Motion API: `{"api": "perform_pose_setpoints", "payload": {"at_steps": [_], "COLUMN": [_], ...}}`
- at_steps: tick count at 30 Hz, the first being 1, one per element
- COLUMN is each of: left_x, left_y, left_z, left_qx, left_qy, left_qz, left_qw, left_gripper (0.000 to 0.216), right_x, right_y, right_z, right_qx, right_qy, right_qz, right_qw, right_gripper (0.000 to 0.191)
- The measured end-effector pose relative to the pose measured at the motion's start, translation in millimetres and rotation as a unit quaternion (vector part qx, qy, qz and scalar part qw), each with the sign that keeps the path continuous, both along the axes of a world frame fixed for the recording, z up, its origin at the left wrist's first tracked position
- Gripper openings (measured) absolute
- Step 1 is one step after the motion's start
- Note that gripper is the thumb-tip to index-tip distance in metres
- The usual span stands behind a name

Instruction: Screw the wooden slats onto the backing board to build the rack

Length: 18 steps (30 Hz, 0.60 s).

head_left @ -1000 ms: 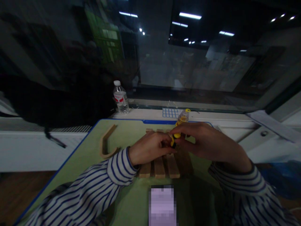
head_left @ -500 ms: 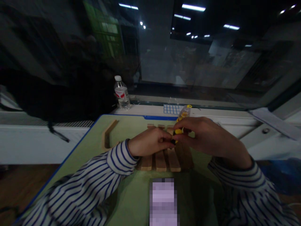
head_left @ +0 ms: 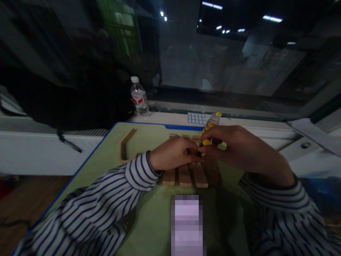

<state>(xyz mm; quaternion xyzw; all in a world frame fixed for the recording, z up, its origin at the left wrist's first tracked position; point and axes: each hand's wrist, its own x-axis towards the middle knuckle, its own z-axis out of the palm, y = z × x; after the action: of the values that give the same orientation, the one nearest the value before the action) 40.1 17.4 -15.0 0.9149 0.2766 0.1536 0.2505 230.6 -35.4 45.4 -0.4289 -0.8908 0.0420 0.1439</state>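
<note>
My right hand (head_left: pixel 239 149) is closed around a yellow screwdriver (head_left: pixel 208 132) whose clear handle sticks up and away from me. Its tip points down at a slatted wooden panel (head_left: pixel 190 175) lying on the green mat (head_left: pixel 149 220). My left hand (head_left: pixel 174 153) is closed in a pinch right at the tool's tip, resting on the slats. What its fingers pinch is too small to see. Both arms wear striped sleeves.
A curved wooden piece (head_left: pixel 125 145) lies on the mat at the left. A water bottle (head_left: pixel 139 97) stands on the white sill by the dark window. A small blue grid card (head_left: pixel 196 118) lies on the sill. A blurred pale rectangle (head_left: pixel 186 224) sits near me.
The view has drifted so everything sits slightly lower left to upper right; both hands stay joined at the screwdriver tip over the slats, with little other movement.
</note>
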Motion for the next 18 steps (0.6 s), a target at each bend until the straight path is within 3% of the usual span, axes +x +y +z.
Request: {"api": "perform_pose_setpoints", "payload": {"at_steps": [7,14,18], "left_x": [0.1,0.8,1.0], "left_y": [-0.5,-1.7,-2.0], "left_z": [-0.3,0.4,-1.9], "left_qx": [0.009,0.030,0.046], "left_qy": [-0.001,-0.003,-0.015], "left_qz": [-0.002,0.004,0.008], "left_qw": [1.000,1.000,0.999], "left_gripper": [0.020,0.014,0.021], "right_x": [5.2,7.4,6.9], "right_y": [-2.0,-0.8,-1.1], "right_z": [3.2,3.4,4.2], "right_qx": [0.024,0.018,0.016], "right_qy": [0.026,0.023,0.025], "right_qz": [0.045,0.045,0.050], "right_qw": [0.998,0.999,0.998], "right_gripper": [0.023,0.026,0.026]}}
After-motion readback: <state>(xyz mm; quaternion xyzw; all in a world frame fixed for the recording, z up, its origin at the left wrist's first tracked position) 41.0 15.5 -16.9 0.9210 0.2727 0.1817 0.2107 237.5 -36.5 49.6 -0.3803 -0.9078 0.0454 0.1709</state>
